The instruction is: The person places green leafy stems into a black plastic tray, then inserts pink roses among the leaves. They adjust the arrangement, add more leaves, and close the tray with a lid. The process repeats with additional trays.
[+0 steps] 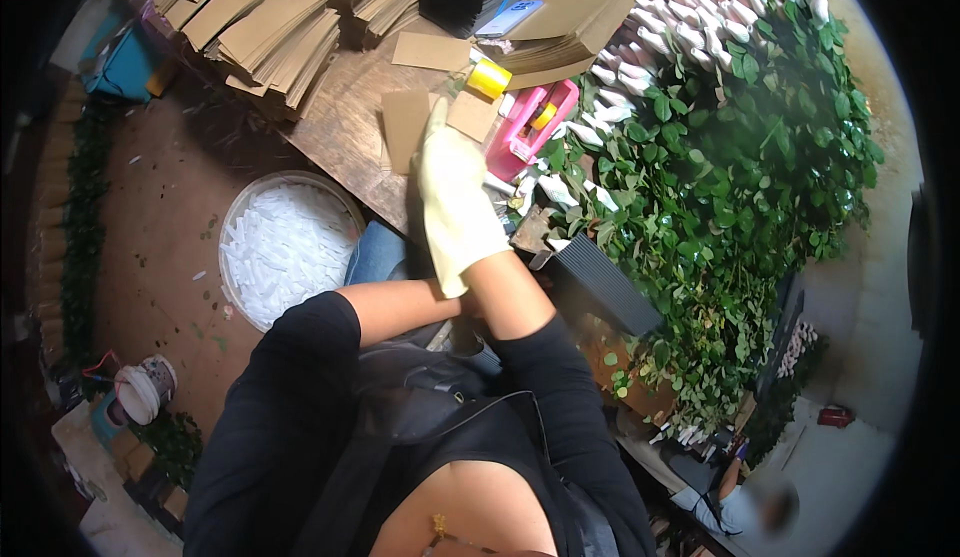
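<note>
My right hand (456, 182), in a pale yellow glove, reaches over the wooden table (345, 142). One gloved digit points away from me, alongside a small brown cardboard piece (403, 129) on its left. A second cardboard piece (473, 117) lies just right of it. The other digits are bent or hidden, so I cannot make out a grip. Beyond the fingertips is a yellow tape roll (489, 78), and to the right stands a pink tape dispenser (532, 129). My bare left forearm (405, 311) crosses under the right wrist, which hides nearly all of my left hand.
Stacked cardboard sheets (265, 27) line the far left edge. Leafy stems (720, 177) with white-wrapped heads (690, 17) fill the right side. A ribbed black block (605, 284) sits by my right forearm. White strips fill a round tub (228, 262) on the floor. Another person (735, 507) is at lower right.
</note>
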